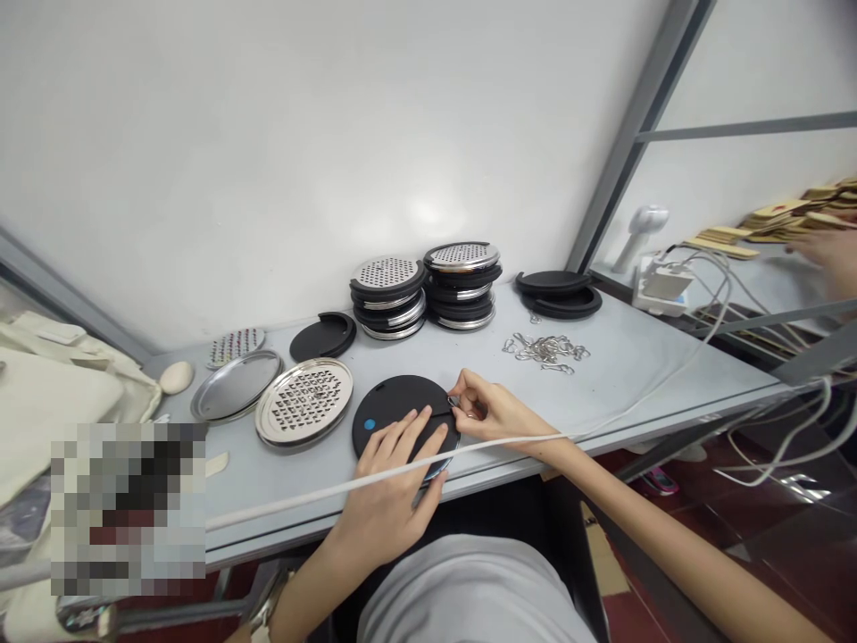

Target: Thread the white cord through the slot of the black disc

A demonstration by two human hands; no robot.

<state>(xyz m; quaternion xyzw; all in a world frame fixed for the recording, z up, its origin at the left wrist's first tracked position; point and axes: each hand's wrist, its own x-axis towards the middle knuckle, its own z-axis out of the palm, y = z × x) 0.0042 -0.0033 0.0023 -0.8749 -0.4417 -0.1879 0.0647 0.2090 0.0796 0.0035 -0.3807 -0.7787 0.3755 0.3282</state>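
Observation:
A round black disc [402,397] with a blue dot lies near the table's front edge. Across its near side rests my left hand [395,482], fingers stretched out over the surface and thumb by the rim. My right hand [492,411] pinches a small metal wire hook [451,402] at the disc's right edge; the fingertips partly cover it. Further back on the right is a loose pile of metal wire hooks [549,348]. Left of the disc sits a round metal grater plate [304,402] with raised holes.
Two stacks of black-rimmed graters, a left stack [388,299] and a right stack [463,286], stand by the wall. Black round holders [562,295] lie at the back right. A white cable [495,441] crosses in front of my hands. Another person's hand [827,254] is at the far right.

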